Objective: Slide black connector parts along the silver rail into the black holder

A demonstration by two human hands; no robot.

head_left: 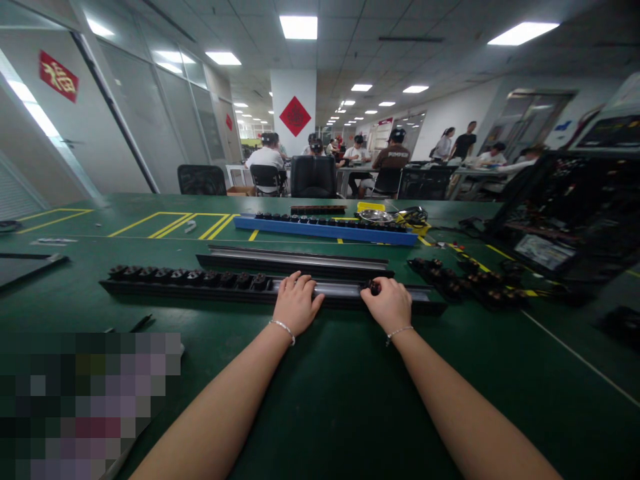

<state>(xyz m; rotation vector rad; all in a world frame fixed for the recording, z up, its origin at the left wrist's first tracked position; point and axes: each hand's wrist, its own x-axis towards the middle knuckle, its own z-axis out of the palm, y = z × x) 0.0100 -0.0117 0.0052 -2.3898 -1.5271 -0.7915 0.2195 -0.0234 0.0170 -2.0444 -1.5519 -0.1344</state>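
Note:
A long black channel rail (345,301) lies across the green table in front of me. Small black block-like parts (200,277) stand in a row along its left half, while silvery metal shows in its right half. My left hand (296,305) rests over the rail just right of that row, fingers stretched out. At the rail's right half, my right hand (390,303) pinches a small black part (373,287) like those in the row. The fingers partly cover it, and I cannot tell whether it touches the rail's floor.
Behind lies a second black rail (300,259); farther back is a blue rail (320,230) filled with black parts. Loose black parts (470,277) are heaped at right, beside a large dark machine (560,207). A yellow tray (371,207) stands at the back. People sit beyond.

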